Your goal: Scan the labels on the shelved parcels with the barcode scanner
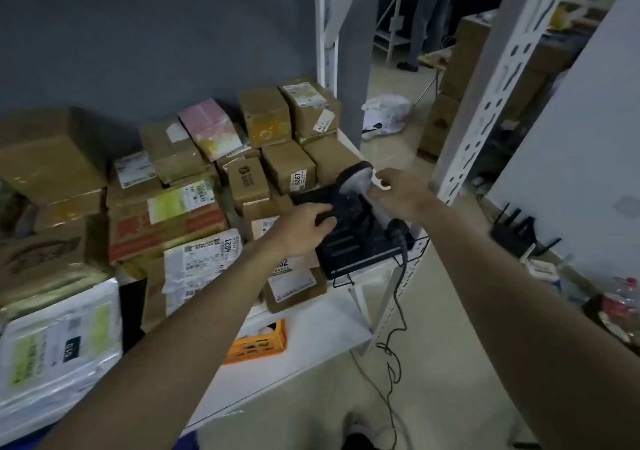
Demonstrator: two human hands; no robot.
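The grey barcode scanner lies across a black slotted tray at the right end of the shelf, its head toward the parcels. My right hand grips its handle from the right. My left hand curls its fingers onto the tray's left side beside the scanner. Several labelled cardboard parcels fill the shelf. One label reads 9367, and a white one reads 4021.
The scanner's cable hangs down to the floor. The white shelf board has an orange crate below it. A perforated white upright stands just right of my hands. A black router and a white bag are on the floor. People stand at the back.
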